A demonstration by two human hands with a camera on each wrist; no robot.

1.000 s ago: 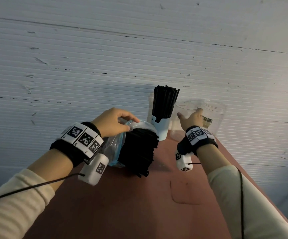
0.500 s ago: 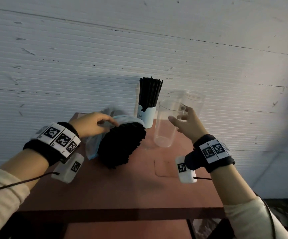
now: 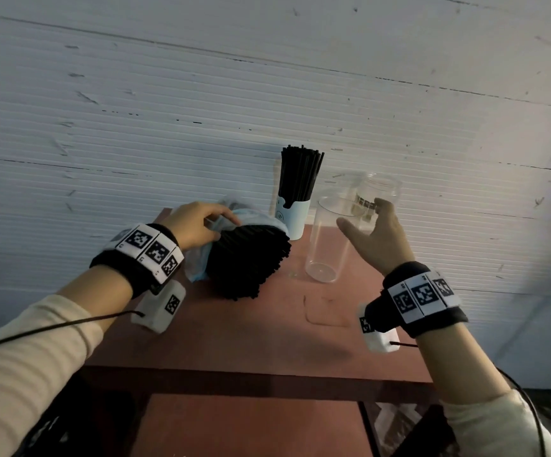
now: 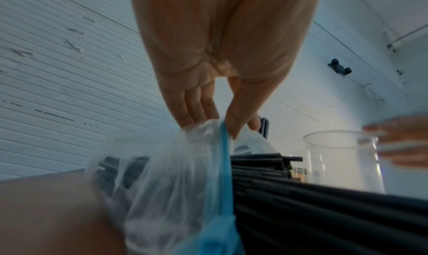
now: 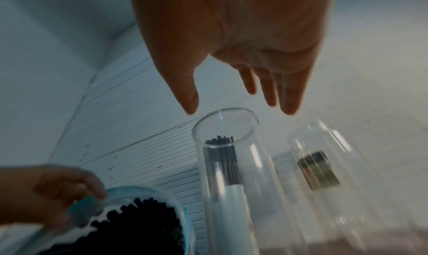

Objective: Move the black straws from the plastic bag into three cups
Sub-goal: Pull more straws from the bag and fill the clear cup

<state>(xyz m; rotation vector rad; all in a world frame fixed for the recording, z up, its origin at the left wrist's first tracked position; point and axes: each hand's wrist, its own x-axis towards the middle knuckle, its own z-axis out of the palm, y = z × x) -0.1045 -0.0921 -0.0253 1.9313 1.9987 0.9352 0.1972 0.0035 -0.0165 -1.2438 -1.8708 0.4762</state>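
Note:
My left hand (image 3: 198,225) pinches the rim of the clear, blue-edged plastic bag (image 3: 198,272), which lies on its side on the table. A thick bundle of black straws (image 3: 247,262) sticks out of its mouth toward me. An empty clear cup (image 3: 330,245) stands upright just right of the bag. My right hand (image 3: 369,229) hovers by that cup's rim with fingers straight and apart, holding nothing. A white paper cup (image 3: 292,219) behind it holds upright black straws (image 3: 300,173). In the left wrist view thumb and fingers (image 4: 222,127) pinch the bag (image 4: 166,176). The right wrist view shows the open hand (image 5: 238,101) above the clear cup (image 5: 231,167).
A second clear cup (image 3: 379,192) with a dark label stands at the back right against the white ribbed wall (image 3: 168,127). The reddish-brown table (image 3: 251,331) ends at a front edge (image 3: 251,377) close to me. The wall runs right behind the cups.
The right hand carried a clear cup from the back toward the bag, set it on the table and has opened off it. The left hand keeps its pinch on the bag.

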